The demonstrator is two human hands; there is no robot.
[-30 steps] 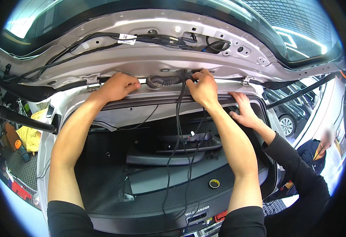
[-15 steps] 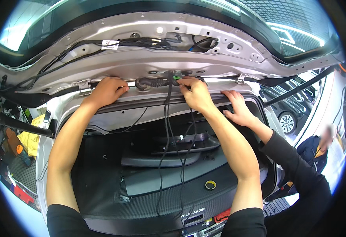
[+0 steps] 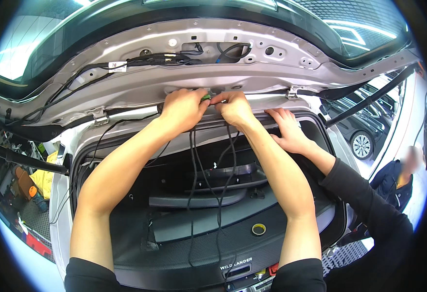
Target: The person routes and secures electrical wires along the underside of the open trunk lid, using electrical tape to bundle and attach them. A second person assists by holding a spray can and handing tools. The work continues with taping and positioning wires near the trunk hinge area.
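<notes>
My left hand [image 3: 183, 109] is closed on a small green part [image 3: 205, 98] at the lower edge of the raised silver tailgate [image 3: 140, 87]. Beside it, my right hand [image 3: 233, 109] has its fingers pinched together at the same spot, their contents partly hidden. Black cables [image 3: 192, 160] hang below my hands into the open trunk. A taped wiring harness [image 3: 82, 74] runs along the tailgate's inner metal, with a white label on it. A co-worker's hand [image 3: 291, 132] rests on the trunk opening's right rim, just right of my right forearm.
In the trunk lie dark trim pieces [image 3: 196, 200] and a yellow tape roll [image 3: 258, 228]. Black struts [image 3: 18, 160] flank the opening. A yellow bag [image 3: 43, 177] is at left. A dark car [image 3: 354, 121] and a person in dark clothes [image 3: 389, 182] are at right.
My left hand has moved right to meet my right hand at the green part, covering the corrugated conduit visible earlier. My right hand has shifted slightly left. The view has shifted too.
</notes>
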